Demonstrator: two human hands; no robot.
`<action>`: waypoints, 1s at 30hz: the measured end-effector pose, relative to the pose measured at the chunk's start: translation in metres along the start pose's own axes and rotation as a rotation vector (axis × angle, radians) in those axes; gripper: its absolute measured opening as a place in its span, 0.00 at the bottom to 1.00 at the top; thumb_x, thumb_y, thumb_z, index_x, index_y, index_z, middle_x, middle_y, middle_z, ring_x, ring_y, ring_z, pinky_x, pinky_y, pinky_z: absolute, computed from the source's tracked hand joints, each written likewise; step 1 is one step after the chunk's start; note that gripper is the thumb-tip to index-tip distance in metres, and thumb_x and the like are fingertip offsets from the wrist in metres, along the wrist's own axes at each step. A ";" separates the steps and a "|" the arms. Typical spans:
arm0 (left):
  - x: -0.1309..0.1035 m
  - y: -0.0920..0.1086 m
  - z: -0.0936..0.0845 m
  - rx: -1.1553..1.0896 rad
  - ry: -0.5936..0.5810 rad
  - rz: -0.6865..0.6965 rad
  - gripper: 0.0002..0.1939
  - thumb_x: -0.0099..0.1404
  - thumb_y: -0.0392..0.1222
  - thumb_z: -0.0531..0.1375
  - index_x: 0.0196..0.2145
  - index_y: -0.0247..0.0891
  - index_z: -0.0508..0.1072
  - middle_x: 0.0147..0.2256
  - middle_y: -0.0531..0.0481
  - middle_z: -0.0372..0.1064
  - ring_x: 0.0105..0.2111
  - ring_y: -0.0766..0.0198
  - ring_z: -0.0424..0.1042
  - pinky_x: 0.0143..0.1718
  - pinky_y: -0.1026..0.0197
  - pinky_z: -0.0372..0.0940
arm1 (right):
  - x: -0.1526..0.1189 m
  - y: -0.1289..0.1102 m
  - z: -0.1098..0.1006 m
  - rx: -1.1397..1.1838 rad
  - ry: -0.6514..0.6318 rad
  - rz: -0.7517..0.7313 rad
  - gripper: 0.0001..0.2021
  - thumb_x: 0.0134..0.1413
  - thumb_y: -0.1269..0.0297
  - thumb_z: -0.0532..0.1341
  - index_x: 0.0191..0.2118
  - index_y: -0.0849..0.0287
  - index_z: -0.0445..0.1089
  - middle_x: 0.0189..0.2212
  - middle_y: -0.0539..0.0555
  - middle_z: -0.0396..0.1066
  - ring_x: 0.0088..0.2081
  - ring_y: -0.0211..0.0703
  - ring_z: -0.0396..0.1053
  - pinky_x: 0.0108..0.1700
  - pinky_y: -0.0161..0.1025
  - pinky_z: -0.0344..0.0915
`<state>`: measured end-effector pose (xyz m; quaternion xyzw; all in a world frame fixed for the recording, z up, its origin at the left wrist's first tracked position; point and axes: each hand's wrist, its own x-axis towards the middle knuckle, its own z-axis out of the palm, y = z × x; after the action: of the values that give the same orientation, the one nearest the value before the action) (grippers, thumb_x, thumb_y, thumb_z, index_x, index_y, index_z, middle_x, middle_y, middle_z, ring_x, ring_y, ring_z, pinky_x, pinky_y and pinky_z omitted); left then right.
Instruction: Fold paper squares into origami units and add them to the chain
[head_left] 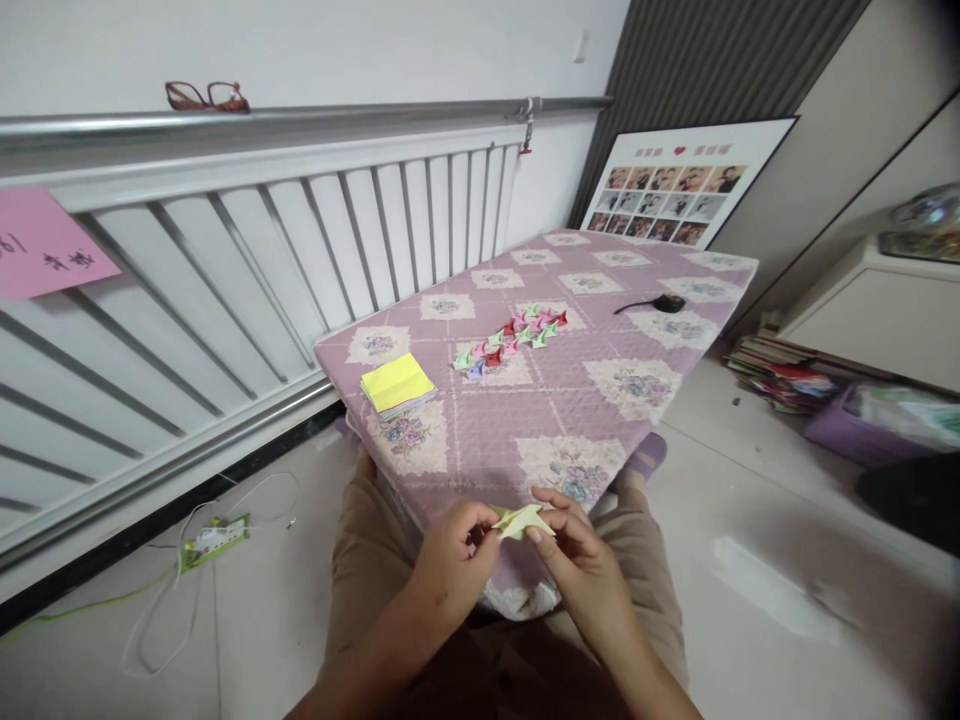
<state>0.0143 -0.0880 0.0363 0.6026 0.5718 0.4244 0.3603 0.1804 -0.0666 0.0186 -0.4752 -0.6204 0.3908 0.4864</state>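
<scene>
A small pale-yellow folded paper (519,521), pointed like a star, sits pinched between the left hand (450,565) and the right hand (581,560), fingertips closed on its edges.

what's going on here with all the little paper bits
A seated person holds a small pale yellow folded paper piece between the left hand and right hand, at the near edge of a quilt-covered table. On it lie a row of finished folded pieces and a stack of yellow paper squares.
</scene>
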 end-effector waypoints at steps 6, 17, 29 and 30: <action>0.003 0.002 -0.005 -0.130 -0.024 -0.083 0.09 0.61 0.37 0.55 0.38 0.37 0.74 0.34 0.49 0.72 0.32 0.64 0.68 0.36 0.63 0.61 | 0.003 0.002 -0.014 -0.038 -0.004 -0.010 0.08 0.50 0.57 0.64 0.29 0.55 0.75 0.35 0.55 0.63 0.41 0.45 0.63 0.41 0.38 0.62; 0.007 -0.001 -0.010 -0.378 -0.258 -0.226 0.13 0.62 0.41 0.56 0.43 0.36 0.75 0.39 0.47 0.73 0.39 0.61 0.68 0.42 0.60 0.61 | -0.008 -0.001 -0.019 0.440 -0.368 0.433 0.13 0.48 0.53 0.67 0.29 0.59 0.71 0.23 0.48 0.66 0.28 0.34 0.62 0.32 0.33 0.60; 0.005 0.004 -0.012 -0.474 -0.305 -0.186 0.10 0.61 0.43 0.58 0.38 0.36 0.73 0.47 0.45 0.69 0.45 0.59 0.67 0.46 0.60 0.61 | -0.014 0.000 -0.005 0.791 -0.296 0.622 0.13 0.42 0.57 0.71 0.30 0.59 0.73 0.28 0.48 0.69 0.28 0.32 0.64 0.32 0.30 0.64; 0.005 0.005 -0.012 -0.465 -0.303 -0.184 0.09 0.61 0.42 0.58 0.37 0.36 0.74 0.47 0.45 0.68 0.45 0.60 0.67 0.46 0.61 0.61 | -0.015 0.000 -0.005 0.787 -0.297 0.624 0.13 0.42 0.57 0.71 0.30 0.59 0.72 0.27 0.48 0.68 0.28 0.31 0.64 0.32 0.30 0.64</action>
<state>0.0049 -0.0836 0.0462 0.5058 0.4512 0.4148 0.6070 0.1859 -0.0807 0.0167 -0.3582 -0.3181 0.7837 0.3954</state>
